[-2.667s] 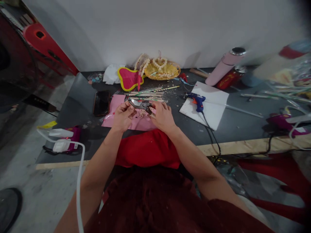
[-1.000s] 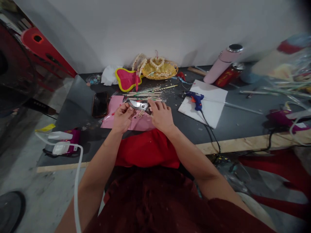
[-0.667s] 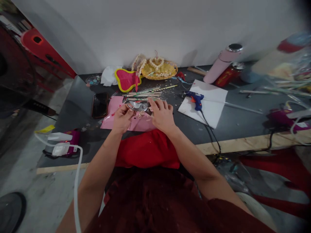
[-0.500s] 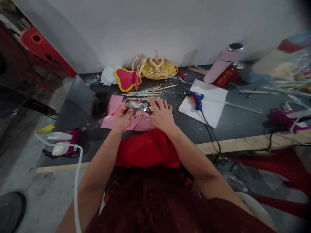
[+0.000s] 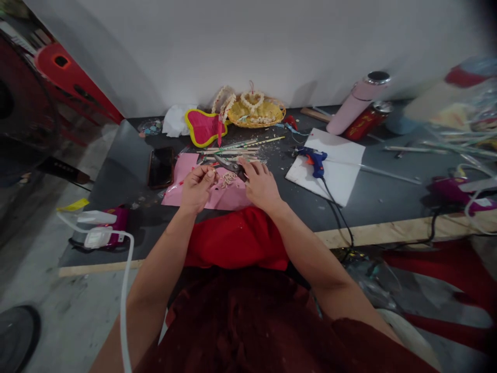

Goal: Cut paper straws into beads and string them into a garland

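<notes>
My right hand point(image 5: 261, 182) is closed around the handles of a pair of pruning shears point(image 5: 230, 165), whose blades point left toward my other hand. My left hand point(image 5: 198, 186) is closed in a pinch; a tiny pale piece shows at its fingertips, too small to name. Beneath both hands lies a pink sheet point(image 5: 186, 176), with a little heap of small pale cut pieces point(image 5: 228, 180) on it. Several thin sticks point(image 5: 248, 145) lie just beyond the sheet, among scattered chips.
A phone point(image 5: 160, 167) lies left of the sheet. At the back are a yellow basket point(image 5: 254, 123) and a pink-and-yellow heart shape point(image 5: 204, 129). Rightward, a blue glue gun point(image 5: 315, 159) rests on a white board point(image 5: 341, 181), near a pink bottle point(image 5: 355, 103) and red can point(image 5: 367, 122).
The shears' blades have drawn away from my left fingers and turned slightly. My left hand stays pinched in nearly the same place, and the pale heap shows more fully.
</notes>
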A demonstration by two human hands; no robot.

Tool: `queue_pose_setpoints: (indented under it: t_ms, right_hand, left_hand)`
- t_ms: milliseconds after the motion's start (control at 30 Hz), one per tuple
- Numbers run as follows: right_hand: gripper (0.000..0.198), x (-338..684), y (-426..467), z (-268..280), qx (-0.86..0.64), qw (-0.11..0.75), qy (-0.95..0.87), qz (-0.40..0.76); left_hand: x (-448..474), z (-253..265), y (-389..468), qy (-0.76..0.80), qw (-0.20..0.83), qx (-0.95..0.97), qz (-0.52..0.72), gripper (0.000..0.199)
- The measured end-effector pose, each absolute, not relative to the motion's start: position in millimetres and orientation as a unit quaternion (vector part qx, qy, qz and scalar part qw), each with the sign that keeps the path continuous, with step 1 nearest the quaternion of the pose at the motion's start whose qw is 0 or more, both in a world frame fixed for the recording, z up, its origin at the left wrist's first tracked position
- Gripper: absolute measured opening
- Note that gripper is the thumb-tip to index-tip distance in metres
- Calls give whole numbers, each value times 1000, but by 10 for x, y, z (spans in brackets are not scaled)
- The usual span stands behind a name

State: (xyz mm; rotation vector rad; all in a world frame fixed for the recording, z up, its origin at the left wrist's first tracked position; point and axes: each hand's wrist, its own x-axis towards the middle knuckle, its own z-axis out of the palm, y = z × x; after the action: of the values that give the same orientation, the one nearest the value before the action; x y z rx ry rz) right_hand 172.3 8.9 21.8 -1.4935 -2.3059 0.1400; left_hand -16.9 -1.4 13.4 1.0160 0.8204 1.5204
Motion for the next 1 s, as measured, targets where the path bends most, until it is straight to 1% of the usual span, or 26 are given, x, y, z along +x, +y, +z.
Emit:
queue_pose_setpoints:
  t_ms: [100, 200, 233, 300, 367, 433, 500, 733, 1000]
  right_hand:
    - [54, 1731, 129, 143, -527, 218, -819, 67]
    - [37, 1748, 192, 50, -531, 286, -792, 93]
    - [33, 1756, 214, 24, -533, 306, -782, 100]
    - [28, 1771, 252, -8, -535, 334, -768, 110]
    - [26, 1782, 277, -14, -538, 345, -760, 119]
    - [24, 1783, 284, -2, -544, 348, -753, 125]
    - [24, 1777, 278, 16, -547, 347, -750, 131]
    - [23, 1787, 272, 60, -557, 323, -754, 132]
    - [15, 1851, 386, -25, -558, 381, -721, 157]
  left_hand:
    - [-179, 120, -7, 360, 530, 429, 638, 21]
    - [-208, 87, 15, 389, 504, 449, 627, 17]
    - [-221, 70, 27, 410, 480, 465, 620, 14]
    - [-246, 25, 56, 468, 402, 516, 594, 9]
    - [-263, -32, 87, 524, 320, 580, 535, 9]
    - [-272, -95, 112, 551, 278, 640, 457, 14]
    - [-278, -154, 127, 563, 254, 664, 422, 17]
    - [-375, -220, 155, 605, 180, 675, 382, 25]
    - [-421, -199, 157, 605, 95, 718, 330, 24]
